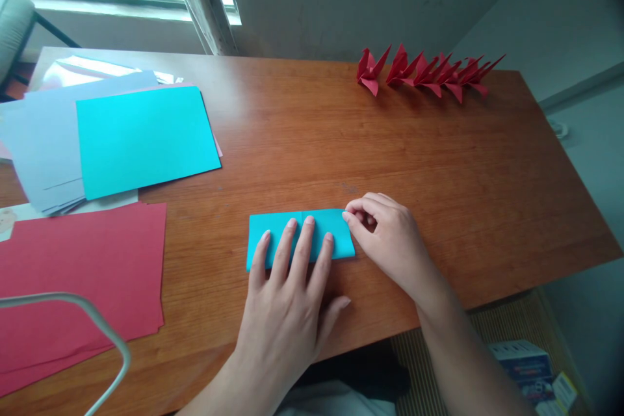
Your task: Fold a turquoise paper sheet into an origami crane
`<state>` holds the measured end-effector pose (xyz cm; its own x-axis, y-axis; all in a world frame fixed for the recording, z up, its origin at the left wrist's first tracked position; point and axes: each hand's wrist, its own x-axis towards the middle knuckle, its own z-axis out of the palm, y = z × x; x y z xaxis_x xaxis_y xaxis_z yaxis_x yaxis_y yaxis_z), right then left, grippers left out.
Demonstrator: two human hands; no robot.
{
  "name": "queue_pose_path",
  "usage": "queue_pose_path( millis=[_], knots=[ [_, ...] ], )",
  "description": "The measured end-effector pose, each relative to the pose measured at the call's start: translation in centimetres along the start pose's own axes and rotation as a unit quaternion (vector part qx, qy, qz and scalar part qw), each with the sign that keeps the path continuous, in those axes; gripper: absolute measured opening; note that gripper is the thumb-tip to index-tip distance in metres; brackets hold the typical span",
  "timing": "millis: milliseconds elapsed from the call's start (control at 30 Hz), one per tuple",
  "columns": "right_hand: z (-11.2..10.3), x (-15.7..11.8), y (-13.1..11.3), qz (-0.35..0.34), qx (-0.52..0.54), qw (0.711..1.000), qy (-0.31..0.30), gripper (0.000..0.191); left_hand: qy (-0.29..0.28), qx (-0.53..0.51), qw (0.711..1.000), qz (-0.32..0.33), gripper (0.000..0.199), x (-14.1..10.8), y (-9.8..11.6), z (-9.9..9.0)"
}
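Observation:
A folded blue paper (pixel 314 234) lies flat on the wooden table, its long side running left to right, with a faint crease near its middle. My left hand (pixel 292 286) rests on it, palm down, fingers spread across the paper and thumb out to the right on the wood. At the paper's upper right corner, my right hand (pixel 385 234) is closed in a pinch, thumb and index finger on that corner.
Several red folded paper cranes (pixel 429 75) stand in a row at the back right. Red sheets (pixel 88 279) lie at the left, below a larger blue sheet (pixel 149 143) on white papers (pixel 49 136). A pale cable (pixel 97 318) curves at the lower left.

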<state>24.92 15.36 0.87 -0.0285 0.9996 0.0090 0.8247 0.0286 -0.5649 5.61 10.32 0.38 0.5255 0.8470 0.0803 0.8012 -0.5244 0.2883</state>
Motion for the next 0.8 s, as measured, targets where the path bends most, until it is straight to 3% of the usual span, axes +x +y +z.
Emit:
queue_pose_path(
  millis=[800],
  knots=[
    [-0.15, 0.31, -0.21, 0.012, 0.002, 1.000, -0.004, 0.015, -0.012, 0.005, 1.000, -0.010, 0.071, -0.03, 0.05, -0.07]
  ],
)
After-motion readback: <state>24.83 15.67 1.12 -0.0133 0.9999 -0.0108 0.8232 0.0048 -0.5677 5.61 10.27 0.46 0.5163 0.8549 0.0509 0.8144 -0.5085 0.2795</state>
